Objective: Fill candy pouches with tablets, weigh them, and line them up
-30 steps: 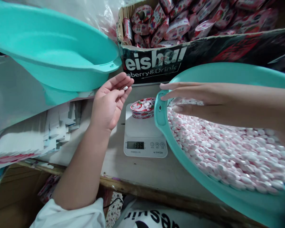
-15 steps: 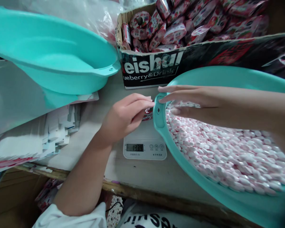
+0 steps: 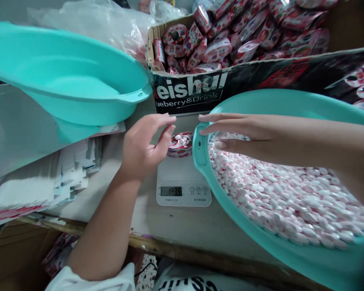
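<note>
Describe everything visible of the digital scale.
The digital scale is white and plastic-looking, with rounded corners, a display showing dark digits at front left and three round buttons at front right. It lies flat on the table, bearing a red-printed oval container. The left hand and the teal basin hide parts of it; whether the basin touches it is unclear.

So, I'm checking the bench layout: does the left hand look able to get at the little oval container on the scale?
Probably yes: the left hand is close beside the oval container, and nothing visible blocks that side. Only the basin handle crowds the container's opposite side.
</note>
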`<state>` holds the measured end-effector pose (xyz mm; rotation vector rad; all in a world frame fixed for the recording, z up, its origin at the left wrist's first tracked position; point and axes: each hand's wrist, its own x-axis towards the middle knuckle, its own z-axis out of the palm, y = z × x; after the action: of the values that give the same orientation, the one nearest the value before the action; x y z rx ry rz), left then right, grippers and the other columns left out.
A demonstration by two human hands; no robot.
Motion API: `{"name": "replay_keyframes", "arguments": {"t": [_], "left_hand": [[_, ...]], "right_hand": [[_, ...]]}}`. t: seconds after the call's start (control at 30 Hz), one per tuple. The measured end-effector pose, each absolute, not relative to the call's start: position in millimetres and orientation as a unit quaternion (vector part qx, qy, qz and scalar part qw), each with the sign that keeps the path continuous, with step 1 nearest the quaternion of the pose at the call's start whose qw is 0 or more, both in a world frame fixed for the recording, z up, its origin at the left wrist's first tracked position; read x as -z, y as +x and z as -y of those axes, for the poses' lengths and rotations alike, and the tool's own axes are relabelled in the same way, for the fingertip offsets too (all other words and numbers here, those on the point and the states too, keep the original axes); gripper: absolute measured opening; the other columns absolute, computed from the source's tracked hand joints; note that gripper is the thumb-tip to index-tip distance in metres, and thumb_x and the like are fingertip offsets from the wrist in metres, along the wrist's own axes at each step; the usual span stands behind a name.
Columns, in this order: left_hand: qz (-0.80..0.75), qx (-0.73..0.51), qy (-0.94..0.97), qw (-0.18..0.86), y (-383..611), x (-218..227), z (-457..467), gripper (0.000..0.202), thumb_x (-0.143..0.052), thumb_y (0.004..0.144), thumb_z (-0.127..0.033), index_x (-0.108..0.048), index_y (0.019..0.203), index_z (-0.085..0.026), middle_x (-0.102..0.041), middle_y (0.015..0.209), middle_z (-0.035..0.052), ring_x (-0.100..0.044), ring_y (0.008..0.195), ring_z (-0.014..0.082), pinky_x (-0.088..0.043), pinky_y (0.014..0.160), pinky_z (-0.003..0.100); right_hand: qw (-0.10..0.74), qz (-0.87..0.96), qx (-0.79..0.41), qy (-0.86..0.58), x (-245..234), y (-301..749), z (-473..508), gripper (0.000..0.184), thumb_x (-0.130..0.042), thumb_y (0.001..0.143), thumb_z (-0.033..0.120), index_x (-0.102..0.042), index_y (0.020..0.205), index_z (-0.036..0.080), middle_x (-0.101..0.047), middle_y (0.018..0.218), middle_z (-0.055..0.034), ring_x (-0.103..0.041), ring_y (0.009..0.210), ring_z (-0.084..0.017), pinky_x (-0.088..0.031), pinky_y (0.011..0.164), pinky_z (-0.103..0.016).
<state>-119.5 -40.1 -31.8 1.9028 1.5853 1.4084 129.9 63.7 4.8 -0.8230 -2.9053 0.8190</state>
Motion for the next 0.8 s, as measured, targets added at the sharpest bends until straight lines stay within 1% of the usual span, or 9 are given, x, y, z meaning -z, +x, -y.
{"name": "replay_keyframes", "arguments": {"t": [0.1, 0.2, 0.27, 0.37, 0.47, 0.57, 0.67, 0.73, 0.8], "left_hand": [[-0.563, -0.5, 0.64, 0.153, -131, 31, 37, 0.02, -0.056, 0.096, -0.035, -0.071, 0.107, -0.027, -0.067, 0.119, 0.0049, -0.053, 0.128, 0.023, -0.033, 0.119, 0.039], [-0.588, -0.527, 0.583, 0.189, -138, 29, 36, 0.02, -0.056, 0.096, -0.038, -0.071, 0.104, -0.027, -0.066, 0.121, 0.0048, -0.048, 0.135, 0.0231, -0.037, 0.116, 0.032], [-0.597, -0.544, 0.557, 0.192, -141, 29, 35, 0.019, -0.057, 0.095, -0.038, -0.069, 0.105, -0.027, -0.066, 0.123, 0.0047, -0.046, 0.137, 0.0226, -0.038, 0.114, 0.029], [-0.606, -0.553, 0.553, 0.145, -142, 32, 32, 0.027, -0.059, 0.095, -0.037, -0.062, 0.119, -0.027, -0.066, 0.122, 0.0048, -0.051, 0.132, 0.0211, -0.037, 0.114, 0.029], [-0.615, -0.53, 0.578, 0.086, -144, 37, 29, 0.041, -0.057, 0.095, -0.037, -0.049, 0.134, -0.027, -0.066, 0.118, 0.0058, -0.056, 0.125, 0.0207, -0.037, 0.115, 0.033], [-0.623, -0.491, 0.609, 0.022, -148, 43, 25, 0.043, -0.053, 0.097, -0.037, -0.043, 0.137, -0.026, -0.067, 0.114, 0.0068, -0.06, 0.12, 0.0224, -0.042, 0.111, 0.038], [-0.623, -0.462, 0.629, -0.043, -152, 47, 22, 0.041, -0.05, 0.098, -0.035, -0.042, 0.138, -0.025, -0.068, 0.11, 0.0074, -0.064, 0.113, 0.0226, -0.047, 0.105, 0.039], [-0.622, -0.45, 0.638, -0.063, -154, 49, 21, 0.041, -0.048, 0.099, -0.033, -0.042, 0.138, -0.025, -0.068, 0.109, 0.0074, -0.065, 0.109, 0.0212, -0.049, 0.101, 0.038], [-0.62, -0.444, 0.643, -0.072, -154, 50, 20, 0.04, -0.047, 0.099, -0.033, -0.042, 0.138, -0.024, -0.068, 0.109, 0.0072, -0.065, 0.107, 0.02, -0.05, 0.1, 0.037]], "right_hand": [[0.006, 0.93, -0.257, -0.263, -4, 130, -65, 0.052, -0.039, 0.095, 0.064, -0.051, 0.142, 0.042, -0.032, 0.161, 0.0081, -0.04, 0.143, -0.03, -0.038, 0.116, -0.05], [0.011, 0.937, -0.245, -0.248, -3, 131, -65, 0.052, -0.04, 0.097, 0.061, -0.05, 0.143, 0.04, -0.032, 0.161, 0.0061, -0.039, 0.144, -0.029, -0.037, 0.117, -0.049], [0.022, 0.946, -0.226, -0.231, -4, 130, -65, 0.051, -0.041, 0.098, 0.058, -0.052, 0.143, 0.036, -0.035, 0.16, 0.004, -0.041, 0.143, -0.028, -0.039, 0.115, -0.048], [0.077, 0.957, -0.186, -0.21, -9, 129, -62, 0.044, -0.042, 0.099, 0.051, -0.065, 0.129, 0.03, -0.05, 0.15, 0.0006, -0.052, 0.133, -0.026, -0.045, 0.11, -0.044], [0.126, 0.958, -0.177, -0.187, -15, 128, -59, 0.034, -0.045, 0.099, 0.044, -0.071, 0.115, 0.028, -0.068, 0.128, 0.0, -0.065, 0.113, -0.021, -0.051, 0.099, -0.035], [0.144, 0.961, -0.178, -0.154, -17, 127, -59, 0.027, -0.049, 0.098, 0.04, -0.07, 0.111, 0.028, -0.072, 0.115, -0.0003, -0.068, 0.1, -0.018, -0.053, 0.088, -0.031], [0.157, 0.961, -0.174, -0.145, -15, 126, -60, 0.023, -0.05, 0.098, 0.036, -0.07, 0.096, 0.025, -0.072, 0.102, -0.0024, -0.067, 0.087, -0.017, -0.051, 0.08, -0.031], [0.137, 0.962, -0.182, -0.151, -12, 126, -60, 0.02, -0.051, 0.096, 0.032, -0.069, 0.093, 0.026, -0.072, 0.097, -0.0023, -0.066, 0.082, -0.017, -0.05, 0.076, -0.031], [0.096, 0.965, -0.187, -0.154, -8, 126, -60, 0.016, -0.053, 0.094, 0.03, -0.069, 0.097, 0.028, -0.072, 0.1, -0.0018, -0.067, 0.083, -0.018, -0.051, 0.075, -0.031]]}}
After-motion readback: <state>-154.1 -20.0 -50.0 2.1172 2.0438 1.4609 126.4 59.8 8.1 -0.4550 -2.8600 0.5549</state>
